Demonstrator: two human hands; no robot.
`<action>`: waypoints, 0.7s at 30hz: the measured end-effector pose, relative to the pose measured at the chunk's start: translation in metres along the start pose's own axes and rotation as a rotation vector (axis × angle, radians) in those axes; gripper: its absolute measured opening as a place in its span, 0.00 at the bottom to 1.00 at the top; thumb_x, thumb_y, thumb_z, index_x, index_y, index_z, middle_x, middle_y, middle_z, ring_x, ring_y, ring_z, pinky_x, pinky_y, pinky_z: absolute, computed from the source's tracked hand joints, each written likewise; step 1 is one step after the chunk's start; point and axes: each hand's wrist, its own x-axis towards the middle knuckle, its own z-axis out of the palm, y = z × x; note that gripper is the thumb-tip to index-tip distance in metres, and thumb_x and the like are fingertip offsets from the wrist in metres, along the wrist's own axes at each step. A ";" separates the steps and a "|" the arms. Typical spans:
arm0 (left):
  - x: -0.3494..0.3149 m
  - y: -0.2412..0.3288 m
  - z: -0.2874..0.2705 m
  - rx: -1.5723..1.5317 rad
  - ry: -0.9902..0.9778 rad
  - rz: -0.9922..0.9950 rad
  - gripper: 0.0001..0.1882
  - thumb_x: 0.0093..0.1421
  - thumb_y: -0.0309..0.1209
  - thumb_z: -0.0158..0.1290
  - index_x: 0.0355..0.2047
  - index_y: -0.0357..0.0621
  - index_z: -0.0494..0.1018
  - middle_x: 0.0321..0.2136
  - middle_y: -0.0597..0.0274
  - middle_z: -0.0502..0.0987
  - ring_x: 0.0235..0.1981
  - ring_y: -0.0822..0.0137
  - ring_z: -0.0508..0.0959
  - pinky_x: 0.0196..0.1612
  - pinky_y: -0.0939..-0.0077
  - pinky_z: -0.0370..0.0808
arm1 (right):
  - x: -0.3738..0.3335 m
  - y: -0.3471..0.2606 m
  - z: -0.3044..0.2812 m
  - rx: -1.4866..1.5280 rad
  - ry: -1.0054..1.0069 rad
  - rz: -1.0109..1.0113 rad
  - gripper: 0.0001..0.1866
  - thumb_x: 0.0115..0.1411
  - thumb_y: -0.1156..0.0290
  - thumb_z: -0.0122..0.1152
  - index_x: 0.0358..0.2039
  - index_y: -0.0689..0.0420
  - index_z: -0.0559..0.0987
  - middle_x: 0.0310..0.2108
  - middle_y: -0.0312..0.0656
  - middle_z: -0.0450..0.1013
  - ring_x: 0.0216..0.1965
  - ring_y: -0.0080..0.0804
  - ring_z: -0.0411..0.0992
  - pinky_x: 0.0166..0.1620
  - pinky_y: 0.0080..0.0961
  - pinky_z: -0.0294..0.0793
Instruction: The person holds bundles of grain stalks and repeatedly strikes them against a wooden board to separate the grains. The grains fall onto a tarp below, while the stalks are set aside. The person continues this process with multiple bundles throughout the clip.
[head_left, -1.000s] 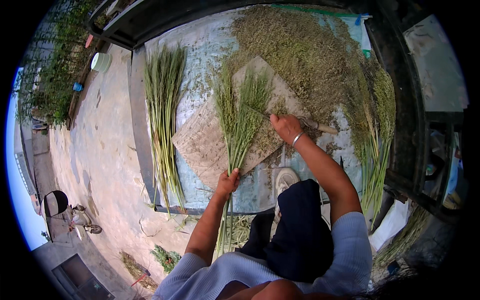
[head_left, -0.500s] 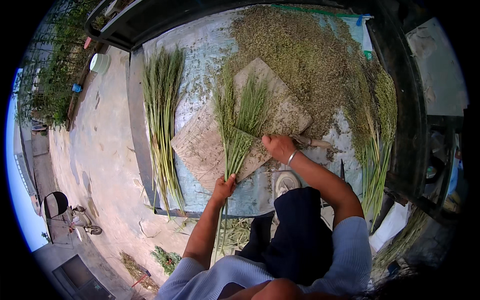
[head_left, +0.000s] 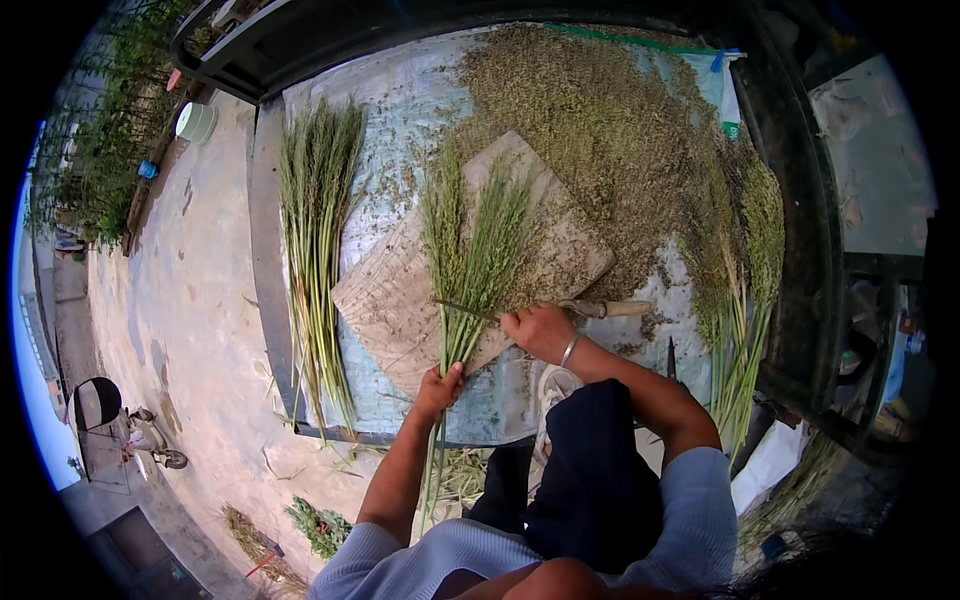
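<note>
My left hand (head_left: 438, 392) is closed round the lower stems of a bundle of green grain stalks (head_left: 475, 250). Their bushy seed heads fan out over a tilted wooden board (head_left: 385, 300). In my closed right hand (head_left: 540, 332), which wears a silver bracelet, is a knife with a long thin blade (head_left: 462, 309). The blade crosses the stems a little above my left hand; its handle is hidden in my fist. Just beyond that fist lies a tool with a wooden handle (head_left: 620, 309), its other end partly hidden.
Loose seed (head_left: 590, 120) covers much of the pale sheet (head_left: 385, 160). A stalk bundle (head_left: 320, 250) lies at the left, and another stalk bundle (head_left: 750, 270) at the right. Dark metal sides (head_left: 815, 250) bound the surface. One shoe (head_left: 555, 390) rests at its near edge.
My right hand and the blade have come nearer to me, down the stems toward my left hand. My left hand keeps its hold on the bundle. The whole view has shifted slightly.
</note>
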 end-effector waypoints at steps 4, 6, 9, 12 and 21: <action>-0.010 0.002 -0.005 -0.002 0.018 -0.046 0.18 0.60 0.45 0.50 0.21 0.48 0.64 0.11 0.72 0.61 0.09 0.78 0.58 0.12 0.81 0.54 | -0.007 0.042 0.020 -0.059 -0.025 0.124 0.09 0.55 0.67 0.54 0.25 0.56 0.65 0.17 0.45 0.69 0.20 0.44 0.71 0.23 0.38 0.70; -0.015 0.008 -0.003 -0.012 0.004 -0.041 0.18 0.60 0.45 0.50 0.21 0.48 0.64 0.11 0.72 0.62 0.10 0.78 0.58 0.12 0.81 0.54 | 0.005 0.081 0.019 -0.168 -0.108 0.263 0.10 0.56 0.67 0.53 0.28 0.57 0.64 0.18 0.47 0.70 0.20 0.48 0.71 0.23 0.41 0.70; -0.017 0.008 0.000 -0.009 -0.018 -0.022 0.17 0.60 0.45 0.50 0.22 0.48 0.64 0.12 0.72 0.62 0.10 0.78 0.59 0.13 0.81 0.55 | 0.023 0.142 -0.013 -0.247 -0.034 0.407 0.08 0.59 0.68 0.50 0.34 0.58 0.65 0.16 0.48 0.70 0.18 0.48 0.70 0.18 0.42 0.68; -0.022 0.005 -0.003 0.092 0.015 0.049 0.17 0.61 0.43 0.49 0.23 0.46 0.65 0.12 0.72 0.63 0.11 0.78 0.61 0.14 0.82 0.57 | 0.032 0.139 -0.053 -0.267 -0.043 0.540 0.11 0.58 0.66 0.53 0.34 0.58 0.65 0.16 0.47 0.69 0.17 0.49 0.69 0.18 0.41 0.67; -0.013 0.007 0.008 -0.062 -0.185 0.080 0.13 0.64 0.38 0.43 0.42 0.43 0.60 0.25 0.61 0.72 0.20 0.73 0.70 0.22 0.81 0.69 | -0.047 0.023 -0.040 -0.043 0.156 0.529 0.17 0.54 0.61 0.62 0.31 0.57 0.64 0.12 0.48 0.64 0.14 0.48 0.66 0.16 0.42 0.63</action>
